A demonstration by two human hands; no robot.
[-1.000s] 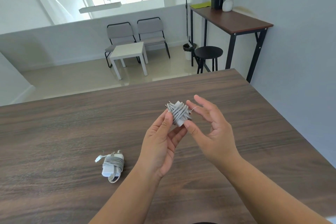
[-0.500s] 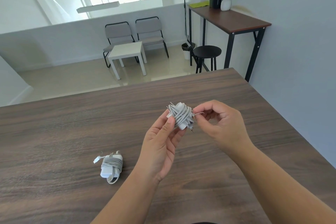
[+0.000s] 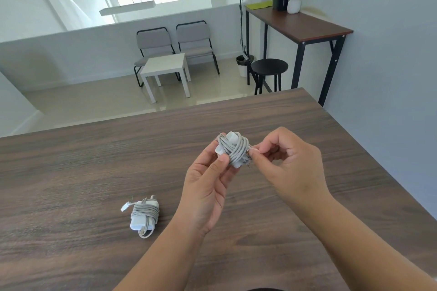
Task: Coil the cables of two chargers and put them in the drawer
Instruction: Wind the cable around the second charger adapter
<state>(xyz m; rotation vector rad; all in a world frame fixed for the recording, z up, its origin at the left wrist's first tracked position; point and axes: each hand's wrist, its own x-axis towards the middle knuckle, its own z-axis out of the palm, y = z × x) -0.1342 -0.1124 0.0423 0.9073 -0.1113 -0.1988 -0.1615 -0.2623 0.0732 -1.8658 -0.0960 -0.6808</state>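
A white charger (image 3: 233,149) with its grey cable wound around it is held above the dark wooden table (image 3: 94,168). My left hand (image 3: 208,186) grips it from below, thumb on its front. My right hand (image 3: 288,163) pinches the thin cable end at the charger's right side, fingers curled. A second white charger (image 3: 144,216), also wrapped in its grey cable, lies on the table to the left of my left forearm, its small connector sticking out at the upper left. No drawer is in view.
Beyond the table's far edge are a white side table (image 3: 165,66), two grey chairs (image 3: 175,40), a black stool (image 3: 269,67) and a tall desk (image 3: 298,23) with a vase. A grey wall runs along the table's right side.
My right hand, open with spread fingers a second ago, has curled and now pinches the cable end at the charger's right side. The left hand and the lying charger have stayed put.
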